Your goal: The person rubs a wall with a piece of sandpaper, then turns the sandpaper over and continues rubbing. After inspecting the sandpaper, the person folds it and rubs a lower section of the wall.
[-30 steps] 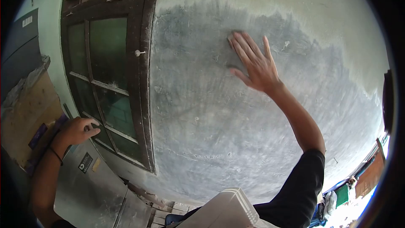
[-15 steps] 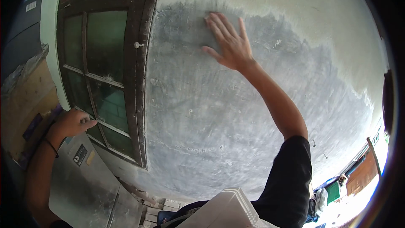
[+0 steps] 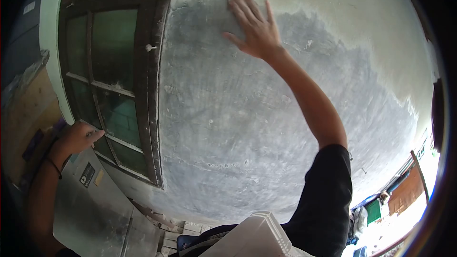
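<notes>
Label [image 3: 87, 174] apparently unreadable; right hand [image 3: 258, 32] splayed on wall [image 3: 238, 119], left hand [image 3: 77, 138] curled near window [image 3: 113, 50]; grips unclear.

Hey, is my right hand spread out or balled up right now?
Spread out: your right hand is on the wall, its thumb and little finger apart from the other fingers.

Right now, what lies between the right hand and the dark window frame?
In the head view, only bare grey wall lies between the right hand and the window frame; the pale knob is on the frame itself.
</notes>
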Tool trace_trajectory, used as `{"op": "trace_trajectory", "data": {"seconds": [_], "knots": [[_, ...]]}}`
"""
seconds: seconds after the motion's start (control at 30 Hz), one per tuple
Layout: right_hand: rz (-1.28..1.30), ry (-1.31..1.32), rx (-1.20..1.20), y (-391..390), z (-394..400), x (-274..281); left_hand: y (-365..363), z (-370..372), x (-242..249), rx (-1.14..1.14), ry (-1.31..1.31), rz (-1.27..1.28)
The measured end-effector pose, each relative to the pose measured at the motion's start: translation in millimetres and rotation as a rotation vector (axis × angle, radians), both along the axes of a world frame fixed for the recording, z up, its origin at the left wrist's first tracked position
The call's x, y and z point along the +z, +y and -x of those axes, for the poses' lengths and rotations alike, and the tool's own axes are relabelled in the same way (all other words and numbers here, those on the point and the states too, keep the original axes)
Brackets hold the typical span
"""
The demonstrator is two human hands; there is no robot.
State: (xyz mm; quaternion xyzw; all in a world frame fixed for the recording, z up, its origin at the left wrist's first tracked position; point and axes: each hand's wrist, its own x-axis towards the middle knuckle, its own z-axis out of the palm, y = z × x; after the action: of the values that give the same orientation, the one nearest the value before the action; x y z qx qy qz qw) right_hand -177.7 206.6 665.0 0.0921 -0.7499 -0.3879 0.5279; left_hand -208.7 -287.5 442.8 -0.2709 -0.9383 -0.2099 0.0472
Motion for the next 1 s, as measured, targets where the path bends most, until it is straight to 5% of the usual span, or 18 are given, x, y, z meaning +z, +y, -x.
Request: {"op": "trace_trajectory", "data": {"seconds": [0.33, 0.73, 1.0], "knots": [[-0.262, -0.289, -0.104, 43, -48, 44, 0, 3, -6, 0.008, -0.019, -0.028], [-0.515, -0.442, 0.210, -70, 101, 61, 6, -7, 3, 0.057, -0.064, -0.067], [-0.415, -0.391, 0.101, 3, 22, 59, 3, -4, -3, 0.026, 0.002, -0.079]]}}
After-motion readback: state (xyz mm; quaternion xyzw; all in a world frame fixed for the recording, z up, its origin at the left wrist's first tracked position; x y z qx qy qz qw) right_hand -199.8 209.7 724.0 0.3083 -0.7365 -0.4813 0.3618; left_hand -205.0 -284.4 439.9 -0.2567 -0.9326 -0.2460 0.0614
